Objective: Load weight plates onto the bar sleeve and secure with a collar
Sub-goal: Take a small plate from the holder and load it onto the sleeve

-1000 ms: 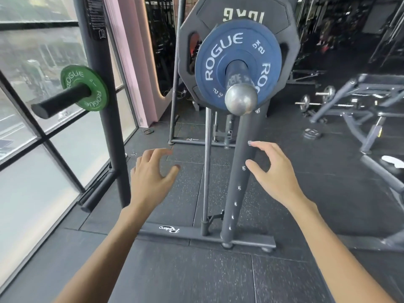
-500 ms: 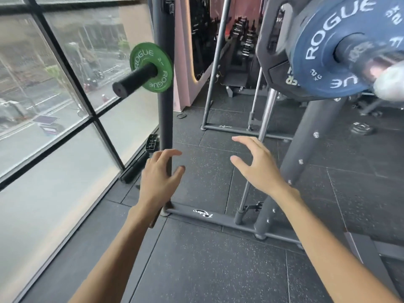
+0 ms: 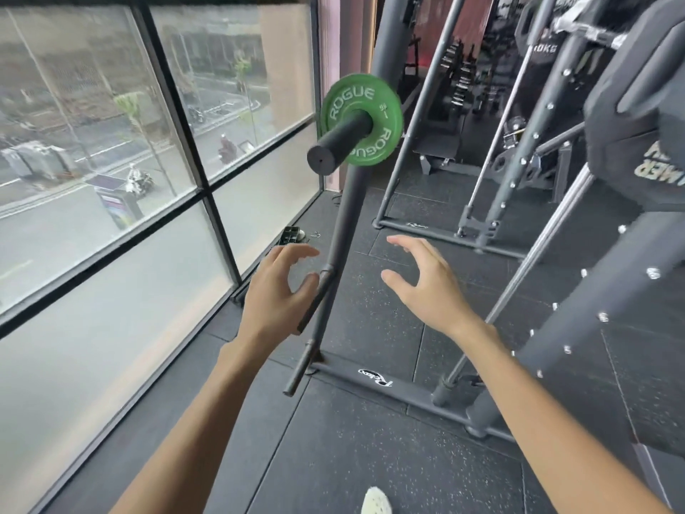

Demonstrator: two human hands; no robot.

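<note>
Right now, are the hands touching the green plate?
Apart. The head view shows the left hand and the right hand, both open, well below the green plate, with a long stretch of the rack post showing in the gap.

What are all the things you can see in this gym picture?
green plate: one, green with white letters, on the peg, upper middle
peg: one, black, sticking out of the post toward the camera
post: one, dark grey, below the plate, centre
big plate: one, black, upper right
window: several panes, black frames, left
small box: one, dark, on the floor by the window
floor: black speckled mats, below
shoe: one tip, white, bottom edge
left hand: one, open, empty, in front of the post
right hand: one, open, empty, right of the post
</note>
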